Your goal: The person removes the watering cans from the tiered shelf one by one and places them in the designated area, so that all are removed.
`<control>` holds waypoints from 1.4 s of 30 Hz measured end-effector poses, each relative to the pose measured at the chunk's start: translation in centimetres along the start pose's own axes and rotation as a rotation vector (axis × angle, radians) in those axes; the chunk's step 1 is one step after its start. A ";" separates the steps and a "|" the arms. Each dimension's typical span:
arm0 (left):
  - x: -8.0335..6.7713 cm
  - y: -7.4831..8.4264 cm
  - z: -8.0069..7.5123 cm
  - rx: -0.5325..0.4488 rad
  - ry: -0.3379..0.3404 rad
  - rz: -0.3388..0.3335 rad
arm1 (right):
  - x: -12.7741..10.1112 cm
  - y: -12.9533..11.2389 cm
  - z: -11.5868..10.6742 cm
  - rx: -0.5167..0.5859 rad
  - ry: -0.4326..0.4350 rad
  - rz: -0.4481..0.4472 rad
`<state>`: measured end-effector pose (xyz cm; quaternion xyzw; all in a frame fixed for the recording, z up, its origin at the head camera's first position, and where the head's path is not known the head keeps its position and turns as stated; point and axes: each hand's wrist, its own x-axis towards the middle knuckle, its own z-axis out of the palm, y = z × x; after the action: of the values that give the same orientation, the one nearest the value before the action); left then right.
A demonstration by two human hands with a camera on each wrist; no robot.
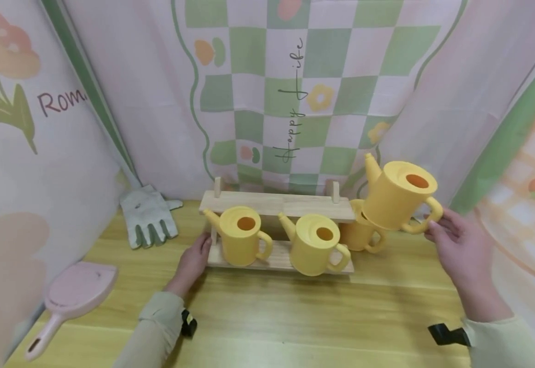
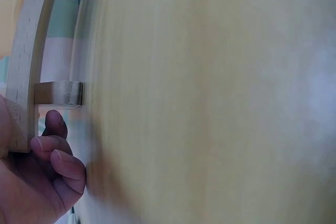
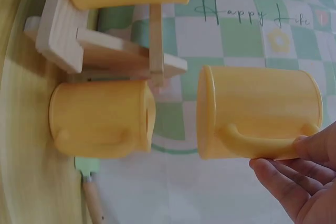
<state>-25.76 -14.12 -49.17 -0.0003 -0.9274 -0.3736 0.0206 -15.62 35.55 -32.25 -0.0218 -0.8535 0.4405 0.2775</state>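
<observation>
head view overlooks wooden shelf (image 1: 276, 203), wrist views close

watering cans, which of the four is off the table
The rightmost can, held up by its handle in the right hand. Two others stand on the rack's lower shelf and one on the table beside it.

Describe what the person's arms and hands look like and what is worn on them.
Both hands are bare: the left hand and the right hand wear no gloves or rings that show. Each arm is covered by a pale beige-green long sleeve, left sleeve and right sleeve. A small black strap or clip sits at each cuff, the left and the right.
</observation>
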 end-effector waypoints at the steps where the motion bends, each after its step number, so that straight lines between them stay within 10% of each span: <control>1: 0.0 0.0 0.0 -0.003 -0.002 -0.004 | -0.1 0.3 -0.2 -0.003 0.003 0.010; 23: 0.0 0.2 -0.1 -0.013 -0.017 -0.028 | -0.9 7.1 -3.7 -0.018 0.050 0.200; 42: 0.0 0.1 0.1 0.001 0.008 -0.013 | -1.9 13.4 -1.9 -0.395 -0.029 0.224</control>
<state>-25.81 -14.03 -49.19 0.0073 -0.9275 -0.3731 0.0217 -15.86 44.60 -42.46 -0.1638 -0.9193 0.2933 0.2050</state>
